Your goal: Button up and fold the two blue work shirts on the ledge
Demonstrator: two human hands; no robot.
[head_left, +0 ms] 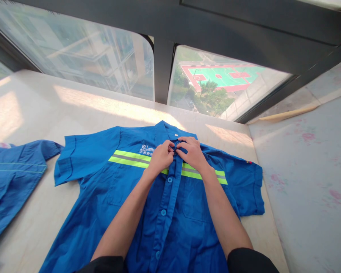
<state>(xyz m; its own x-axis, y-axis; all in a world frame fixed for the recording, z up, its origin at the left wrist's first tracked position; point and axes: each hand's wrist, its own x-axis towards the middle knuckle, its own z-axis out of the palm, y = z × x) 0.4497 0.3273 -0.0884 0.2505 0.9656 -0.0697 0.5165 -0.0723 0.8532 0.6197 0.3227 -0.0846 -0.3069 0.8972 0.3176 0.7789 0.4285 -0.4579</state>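
Note:
A blue short-sleeved work shirt [125,185] lies spread out, front up, with its collar [161,132] toward the window. Yellow-green and grey reflective bands cross its chest, and white lettering sits above the band on the left side. Just below the collar, my left hand [162,156] pinches the edge of the front placket. My right hand [193,153] pinches the other edge there, the fingertips of both hands nearly meeting. Whatever button lies between the fingers is hidden. Further down the placket, several blue buttons [169,180] show, with the two front edges lying apart.
Another blue garment [11,182] lies at the left, close to the shirt's sleeve. Both rest on a pale marbled ledge [42,212]. A dark-framed window [161,72] borders the far side, and a flower-patterned wall [309,178] rises at the right.

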